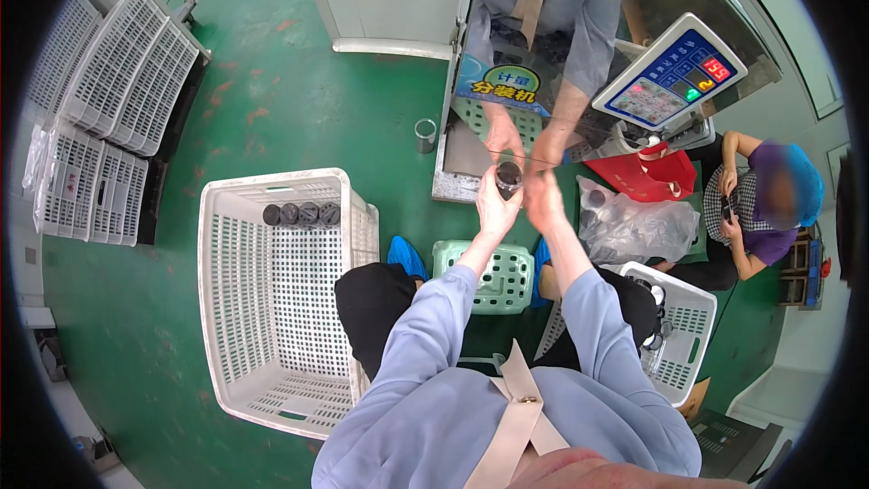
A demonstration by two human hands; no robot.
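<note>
My left hand (495, 204) is wrapped round a small clear jar (509, 177) with dark contents, held upright in front of the shiny metal machine (534, 81). Close beside the jar is my right hand (545, 202), smeared by motion, so its fingers cannot be made out. Both hands are mirrored in the machine's front panel. Below my hands a pale green plastic stool (489, 301) with holes stands between my feet. On my left, a large white crate (217, 308) holds a short row of dark jars (308, 214) along its far side.
A clear cup (425, 134) stands left of the machine. A control panel (672, 72) juts out at right. Beyond my right knee are a white basket (695, 344) with dark lids, a plastic bag (634, 231) and a red bag (647, 177). A blue-capped co-worker (765, 190) sits far right.
</note>
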